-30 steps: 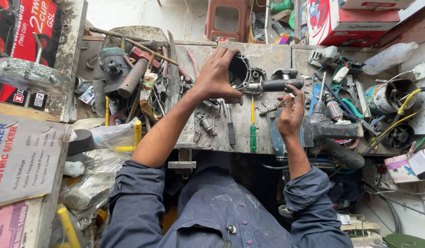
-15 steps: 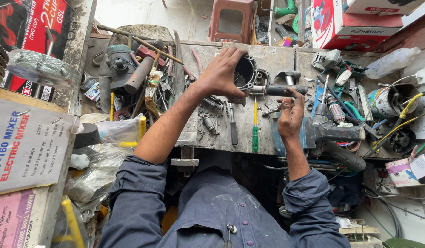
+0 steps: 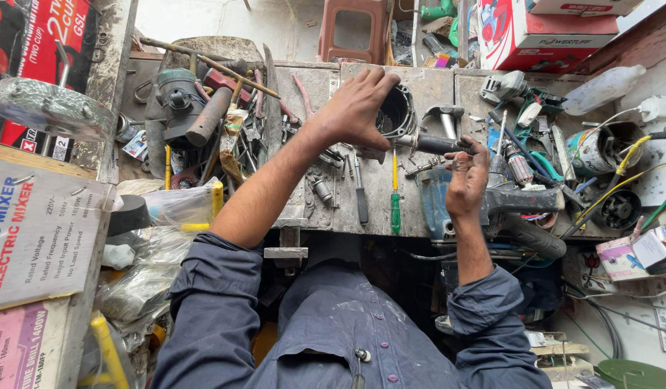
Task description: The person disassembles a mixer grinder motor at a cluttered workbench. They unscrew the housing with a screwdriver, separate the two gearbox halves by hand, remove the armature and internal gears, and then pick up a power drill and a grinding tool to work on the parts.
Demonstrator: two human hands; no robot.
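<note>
My left hand (image 3: 356,108) is clasped over the rim of a round black motor housing (image 3: 398,114) lying on the grey workbench (image 3: 434,86). My right hand (image 3: 466,173) grips a dark handled tool (image 3: 435,144) whose shaft points into the housing from the right. A green and yellow screwdriver (image 3: 395,194) and a black-handled screwdriver (image 3: 360,198) lie on the bench between my forearms. Both sleeves are dark blue.
A heap of hammers and metal tools (image 3: 210,115) covers the bench's left end. A blue power drill (image 3: 513,205), a motor part (image 3: 599,148) and wires crowd the right. Cardboard boxes (image 3: 37,230) stand at left, a red stool (image 3: 354,29) beyond the bench.
Both hands stay on the housing and the tool; my right hand has shifted slightly along the handle. The camera has tipped a little.
</note>
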